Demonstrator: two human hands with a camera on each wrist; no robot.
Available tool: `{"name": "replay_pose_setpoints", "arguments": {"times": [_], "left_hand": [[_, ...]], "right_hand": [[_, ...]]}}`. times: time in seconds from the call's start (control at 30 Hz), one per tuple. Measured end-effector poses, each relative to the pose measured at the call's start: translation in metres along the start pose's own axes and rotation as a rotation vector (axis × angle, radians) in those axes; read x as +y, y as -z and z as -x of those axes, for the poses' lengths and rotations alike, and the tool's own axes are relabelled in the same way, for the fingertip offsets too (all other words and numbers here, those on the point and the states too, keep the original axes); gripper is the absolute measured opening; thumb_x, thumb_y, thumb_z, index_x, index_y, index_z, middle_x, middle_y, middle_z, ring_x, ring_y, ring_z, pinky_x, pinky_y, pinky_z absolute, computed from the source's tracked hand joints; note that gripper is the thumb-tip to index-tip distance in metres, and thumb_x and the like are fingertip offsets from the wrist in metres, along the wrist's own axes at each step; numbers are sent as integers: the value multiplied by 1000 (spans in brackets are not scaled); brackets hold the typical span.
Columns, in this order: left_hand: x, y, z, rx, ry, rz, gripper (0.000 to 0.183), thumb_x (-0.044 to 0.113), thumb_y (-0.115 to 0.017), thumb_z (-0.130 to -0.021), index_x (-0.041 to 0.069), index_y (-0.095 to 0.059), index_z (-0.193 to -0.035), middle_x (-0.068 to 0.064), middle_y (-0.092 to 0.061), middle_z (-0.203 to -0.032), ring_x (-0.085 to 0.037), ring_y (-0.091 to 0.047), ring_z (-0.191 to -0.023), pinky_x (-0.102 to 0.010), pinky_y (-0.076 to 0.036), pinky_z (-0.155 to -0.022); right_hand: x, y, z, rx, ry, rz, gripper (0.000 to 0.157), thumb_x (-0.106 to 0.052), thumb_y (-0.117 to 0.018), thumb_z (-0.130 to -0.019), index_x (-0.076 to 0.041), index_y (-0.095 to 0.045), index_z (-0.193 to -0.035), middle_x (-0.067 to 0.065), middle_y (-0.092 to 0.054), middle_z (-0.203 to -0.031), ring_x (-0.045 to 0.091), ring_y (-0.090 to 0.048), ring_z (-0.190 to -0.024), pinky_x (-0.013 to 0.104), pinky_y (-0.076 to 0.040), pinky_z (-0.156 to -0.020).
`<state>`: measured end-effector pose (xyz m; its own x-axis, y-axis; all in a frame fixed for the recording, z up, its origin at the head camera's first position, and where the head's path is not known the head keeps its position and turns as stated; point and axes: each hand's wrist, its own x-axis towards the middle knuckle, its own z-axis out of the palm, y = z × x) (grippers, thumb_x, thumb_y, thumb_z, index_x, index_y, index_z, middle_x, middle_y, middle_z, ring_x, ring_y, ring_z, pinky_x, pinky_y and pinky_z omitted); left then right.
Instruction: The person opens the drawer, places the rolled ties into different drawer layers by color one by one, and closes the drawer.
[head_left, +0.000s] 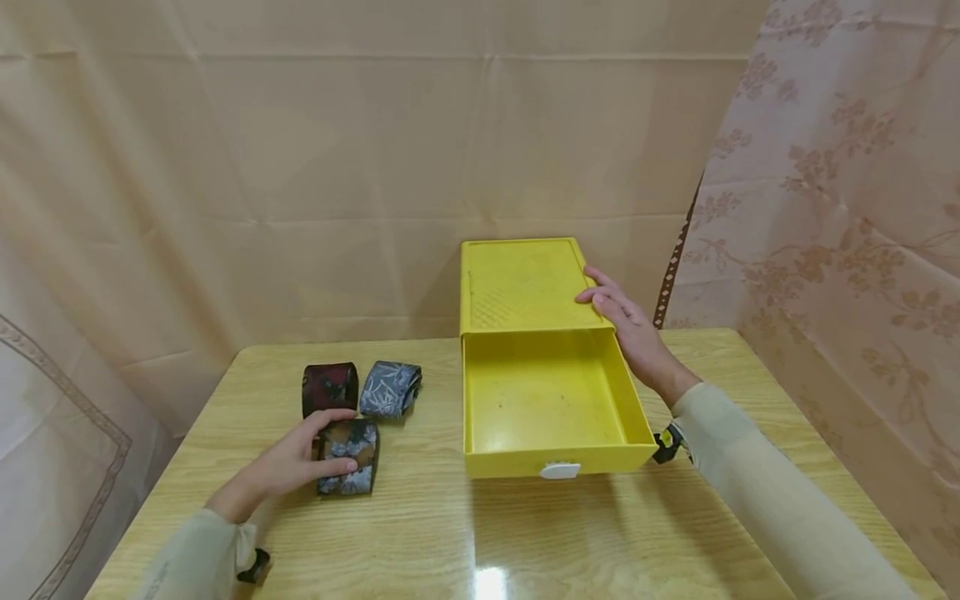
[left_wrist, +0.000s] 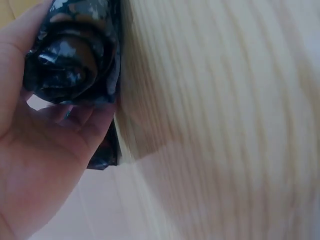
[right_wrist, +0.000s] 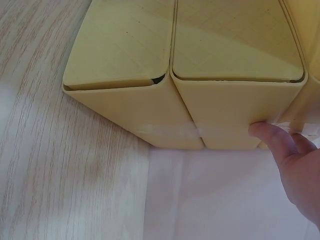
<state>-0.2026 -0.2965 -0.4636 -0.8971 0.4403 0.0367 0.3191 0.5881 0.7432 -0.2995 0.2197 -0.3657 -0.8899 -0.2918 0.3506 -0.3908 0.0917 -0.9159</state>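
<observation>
In the head view, my left hand point(head_left: 296, 458) grips a rolled-up dark cloth with a grey and brown floral pattern point(head_left: 356, 443), thumb on the near side and fingers at the far side. The left wrist view shows the glossy spiral end of this roll point(left_wrist: 65, 70). My right hand point(head_left: 633, 333) rests against the right side of a yellow drawer unit point(head_left: 525, 283), fingers at its top edge. The top drawer point(head_left: 558, 461), with a white handle point(head_left: 560, 471), is pulled out. The right wrist view shows lower drawers point(right_wrist: 235, 40) closed and a fingertip touching the side wall.
A dark red and black roll point(head_left: 330, 387) and a grey leaf-patterned roll point(head_left: 391, 389) lie just beyond the left hand. All stand on a wood-grain table point(head_left: 405, 533). Beige curtains point(head_left: 337, 167) hang behind it, and a floral cloth point(head_left: 840, 208) hangs on the right.
</observation>
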Motion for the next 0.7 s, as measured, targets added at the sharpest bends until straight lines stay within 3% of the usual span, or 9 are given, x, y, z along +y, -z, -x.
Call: {"name": "replay_pose_setpoints", "arguments": {"times": [0.27, 0.43, 0.53, 0.7], "left_hand": [[4, -5, -3, -13, -49, -5, 68, 32, -78, -91, 9, -47, -147, -11, -43, -143, -36, -41, -133, -62, -39, -102], [5, -5, -3, -13, -39, 8, 67, 32, -78, -91, 9, -48, -146, -12, -44, -143, -38, -41, -134, -62, -39, -102], [5, -5, -2, -9, -30, 5, 67, 32, -78, -91, 10, -48, -146, -11, -44, -144, -39, -41, -134, -53, -43, -101], [4, -5, -1, 2, -30, 19, 65, 30, -78, -91, 12, -49, -146, -11, -44, -143, -36, -41, -131, -35, -45, -93]], "right_hand": [[-2, 0, 1, -7, -38, -11, 39, -38, -39, -111, -8, -62, -120, -5, -20, -167, 22, -13, -154, 49, -25, -120], [-1, 0, 1, -4, -27, -11, 39, -37, -39, -111, -7, -62, -119, -3, -21, -167, 22, -12, -154, 54, -19, -121], [-1, 0, 1, -6, -26, -10, 39, -37, -39, -111, -7, -62, -120, -3, -20, -167, 23, -12, -154, 52, -20, -121], [-2, 0, 1, -14, -38, -12, 39, -39, -39, -111, -8, -62, -120, -5, -20, -167, 22, -13, -154, 34, -33, -116]]}}
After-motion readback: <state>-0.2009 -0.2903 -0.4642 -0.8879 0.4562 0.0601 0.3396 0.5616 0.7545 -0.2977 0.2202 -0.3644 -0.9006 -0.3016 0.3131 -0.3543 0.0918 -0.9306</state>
